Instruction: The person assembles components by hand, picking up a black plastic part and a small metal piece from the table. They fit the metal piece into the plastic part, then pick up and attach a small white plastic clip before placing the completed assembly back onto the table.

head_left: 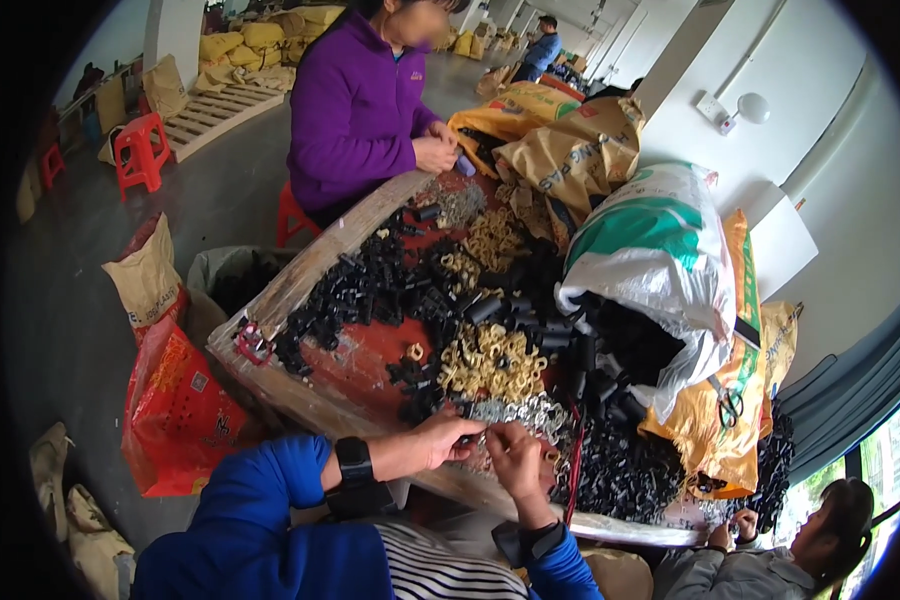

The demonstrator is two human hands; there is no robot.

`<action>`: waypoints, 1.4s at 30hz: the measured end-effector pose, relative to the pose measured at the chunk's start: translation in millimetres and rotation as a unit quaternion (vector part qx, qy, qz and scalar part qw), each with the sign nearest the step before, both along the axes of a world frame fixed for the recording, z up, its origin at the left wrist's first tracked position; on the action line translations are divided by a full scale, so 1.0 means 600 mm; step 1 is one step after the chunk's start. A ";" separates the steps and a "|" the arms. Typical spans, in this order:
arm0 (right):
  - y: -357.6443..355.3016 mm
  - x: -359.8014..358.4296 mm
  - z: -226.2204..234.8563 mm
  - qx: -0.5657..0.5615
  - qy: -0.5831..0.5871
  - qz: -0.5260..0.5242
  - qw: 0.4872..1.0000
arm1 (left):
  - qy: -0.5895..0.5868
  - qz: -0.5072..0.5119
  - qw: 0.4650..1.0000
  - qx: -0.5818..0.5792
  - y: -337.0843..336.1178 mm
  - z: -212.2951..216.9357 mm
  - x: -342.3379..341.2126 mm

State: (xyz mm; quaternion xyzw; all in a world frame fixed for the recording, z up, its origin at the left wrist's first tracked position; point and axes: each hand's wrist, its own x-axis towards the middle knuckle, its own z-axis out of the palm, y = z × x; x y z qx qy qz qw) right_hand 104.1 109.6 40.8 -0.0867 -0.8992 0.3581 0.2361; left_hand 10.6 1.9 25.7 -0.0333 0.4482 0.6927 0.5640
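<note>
My left hand (432,443) and my right hand (516,461) meet over the near edge of the worktable (370,382). Both have their fingers pinched together, and a small dark piece seems to sit between them; it is too small and covered to name. Just beyond my fingers lies a heap of small silvery metal parts (530,412). Past that is a pile of yellowish ring-shaped parts (490,365). Black plastic pieces (355,290) spread across the left of the table, and more small black parts (620,470) lie right of my right hand.
An open white-and-green sack (660,235) spills black cylinders on the right; scissors (730,405) rest against a yellow sack (705,445). A person in purple (355,110) works at the far side, another in grey (770,565) at lower right. A red bag (180,410) stands left.
</note>
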 end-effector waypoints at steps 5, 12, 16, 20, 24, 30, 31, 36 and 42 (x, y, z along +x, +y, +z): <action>-0.001 0.001 0.005 -0.147 -0.055 -0.018 0.987 | 0.020 -0.031 0.998 0.042 -0.011 0.009 -0.007; 0.001 0.006 0.024 -0.104 0.000 -0.020 0.994 | -0.094 -0.061 0.975 0.192 -0.028 0.005 -0.025; 0.000 -0.003 0.014 -0.110 -0.046 -0.006 0.993 | -0.029 -0.043 0.986 0.160 -0.034 -0.001 -0.030; 0.004 -0.005 0.010 -0.031 -0.021 0.013 0.999 | -0.010 -0.044 0.995 0.091 -0.022 -0.004 -0.026; 0.006 -0.010 0.008 0.106 -0.002 0.022 0.994 | 0.002 -0.078 0.994 0.073 -0.016 -0.018 -0.033; 0.000 -0.011 0.013 0.198 0.012 0.047 0.979 | 0.014 -0.111 0.992 0.061 -0.017 -0.018 -0.028; -0.002 -0.008 0.013 0.198 0.012 0.046 0.979 | 0.016 -0.115 0.991 0.060 -0.019 -0.017 -0.025; -0.006 0.008 0.010 0.136 -0.006 0.059 0.989 | 0.051 -0.140 0.988 0.050 -0.025 -0.011 -0.013; -0.009 0.020 0.012 0.070 -0.016 0.048 0.996 | 0.081 -0.158 0.983 0.054 -0.031 0.009 0.000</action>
